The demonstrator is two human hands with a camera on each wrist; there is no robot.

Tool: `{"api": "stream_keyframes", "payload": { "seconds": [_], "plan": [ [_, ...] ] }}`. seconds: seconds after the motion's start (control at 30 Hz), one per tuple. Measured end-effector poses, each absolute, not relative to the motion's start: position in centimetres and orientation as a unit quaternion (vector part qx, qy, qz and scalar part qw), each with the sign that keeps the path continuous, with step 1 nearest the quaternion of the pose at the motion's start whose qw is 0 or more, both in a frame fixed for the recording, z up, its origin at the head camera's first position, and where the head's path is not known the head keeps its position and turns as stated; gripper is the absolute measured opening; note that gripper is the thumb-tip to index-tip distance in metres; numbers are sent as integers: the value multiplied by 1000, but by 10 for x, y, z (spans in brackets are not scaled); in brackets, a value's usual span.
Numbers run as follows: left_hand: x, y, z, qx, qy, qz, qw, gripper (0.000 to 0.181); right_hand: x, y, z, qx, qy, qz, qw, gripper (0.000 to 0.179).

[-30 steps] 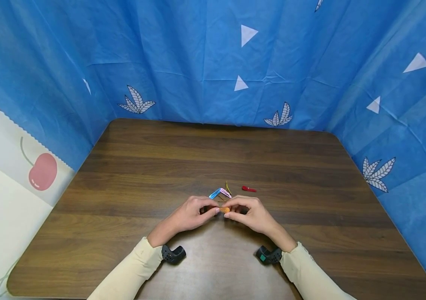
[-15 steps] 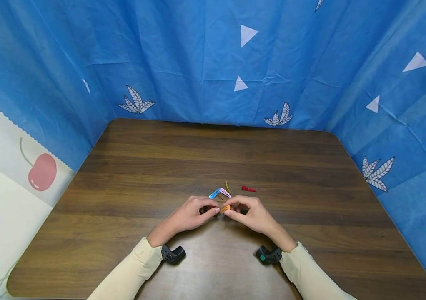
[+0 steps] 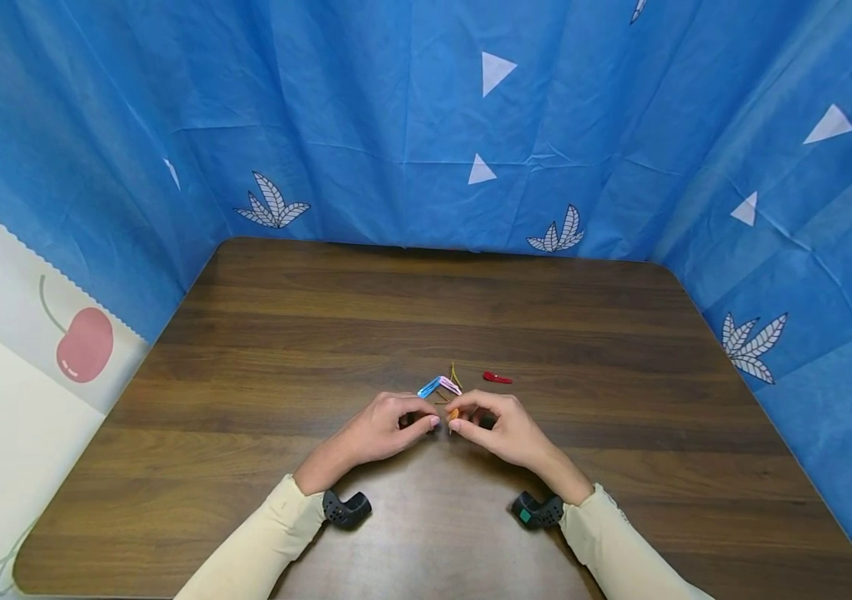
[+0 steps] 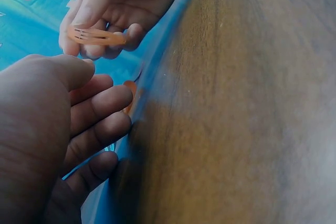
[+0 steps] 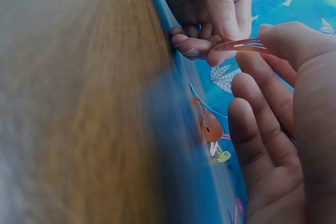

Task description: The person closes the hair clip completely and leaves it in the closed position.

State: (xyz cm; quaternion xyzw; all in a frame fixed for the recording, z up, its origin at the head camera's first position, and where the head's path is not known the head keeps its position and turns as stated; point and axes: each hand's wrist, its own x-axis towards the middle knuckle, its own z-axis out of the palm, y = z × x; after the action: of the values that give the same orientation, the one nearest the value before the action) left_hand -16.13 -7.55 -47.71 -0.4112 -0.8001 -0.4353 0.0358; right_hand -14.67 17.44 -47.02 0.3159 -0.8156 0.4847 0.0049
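An orange snap hair clip [image 3: 454,413] is pinched between the thumb and fingers of my right hand [image 3: 501,429]. The left wrist view shows this clip [image 4: 100,36] lengthwise, with its slots visible. Just across from it, my left hand [image 3: 388,429] has thumb and fingers loosely curled with nothing seen between them. Seen from the right wrist, the free end of the clip [image 5: 241,45] overlaps the left fingertips, while the head view shows a small gap there. A second orange hair clip [image 5: 210,125] lies on the table beyond the hands.
Just past the fingertips lie a blue clip [image 3: 429,387], a pink clip [image 3: 451,385] and a yellow clip [image 3: 456,375]. A red clip [image 3: 498,377] sits apart to their right. A blue curtain [image 3: 426,125] hangs behind the wooden table [image 3: 426,308].
The orange clip has turned in my right fingers, from lying across toward the left fingertips to mostly hidden within the right hand. The left hand stays nearly still.
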Motion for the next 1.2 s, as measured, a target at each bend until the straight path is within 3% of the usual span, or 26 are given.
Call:
{"api": "stream_keyframes", "payload": {
  "seconds": [0.27,0.47,0.9,1.2],
  "plan": [
    [-162,-76,-478,-411,-802,-433,37,9,-147,174,-470,336,-818,466,31,27],
    [-162,-75,-478,-406,-805,-432,32,9,-149,176,-470,331,-818,469,13,18],
    [-160,-74,-477,-397,-799,-451,9,8,-153,177,-476,369,-808,457,48,18],
    [-161,-73,-476,-405,-794,-453,29,8,-152,177,-474,352,-821,447,49,21]
  ]
}}
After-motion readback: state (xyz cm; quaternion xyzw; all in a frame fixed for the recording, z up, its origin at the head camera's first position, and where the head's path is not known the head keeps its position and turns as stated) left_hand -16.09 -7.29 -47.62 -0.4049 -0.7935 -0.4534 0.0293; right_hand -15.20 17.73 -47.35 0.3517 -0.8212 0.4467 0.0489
